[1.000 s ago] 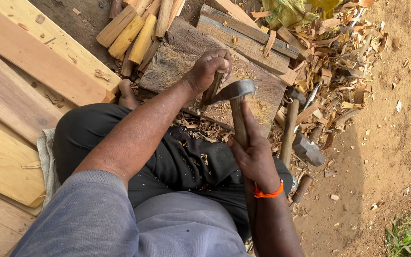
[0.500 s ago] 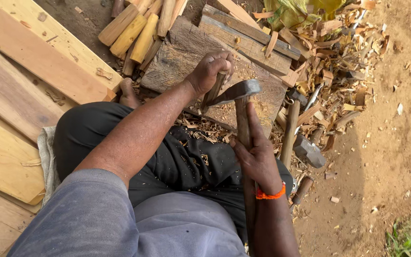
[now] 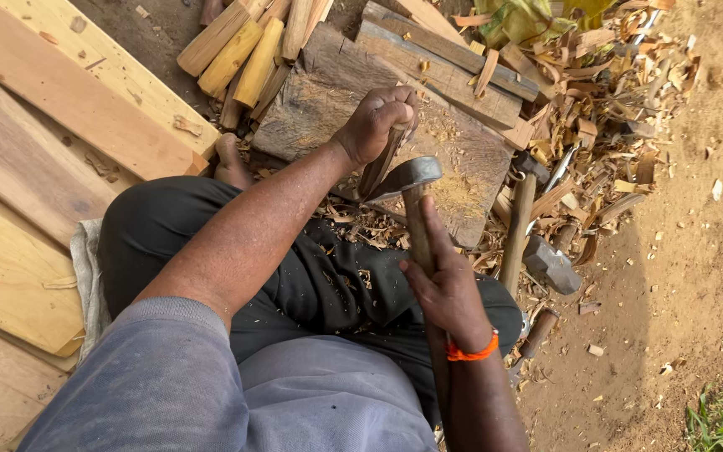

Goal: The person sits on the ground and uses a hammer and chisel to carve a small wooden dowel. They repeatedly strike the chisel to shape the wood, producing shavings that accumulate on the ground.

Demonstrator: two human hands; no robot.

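Change: the adze (image 3: pixel 407 177) head sits a little nearer the left hand than half a second ago, its blade now close against the stick; both hands and the block lie as they did.
Left hand: the left hand (image 3: pixel 376 121) is closed in a fist round the top of a thin wooden stick (image 3: pixel 376 172), holding it upright and slightly tilted on the block.
Right hand: the right hand (image 3: pixel 445 289) is wrapped round the adze's wooden handle, thumb along the shaft; an orange band (image 3: pixel 472 351) circles the wrist.
Stick: dark, narrow, its lower end on the near edge of the chopping block (image 3: pixel 328 109), just beside the blade.
Adze: grey metal head, broad and curved, on a round pale-brown handle that runs down past the wrist.
Block: thick, weathered grey-brown slab, rough-grained, dusted with pale sawdust where the stick stands.
Around: a bundle of round yellowish pegs (image 3: pixel 248 50) lies beyond the block at the left; flat planks (image 3: pixel 52 92) in pale and reddish wood fill the left side.
Right side: a hammer (image 3: pixel 533 243) with a blocky metal head lies on the ground among curled wood shavings (image 3: pixel 604 92); bare brown earth beyond.
In the way: the person's left forearm and dark trousers (image 3: pixel 311 285), flecked with chips, cover the ground under the block's near edge.
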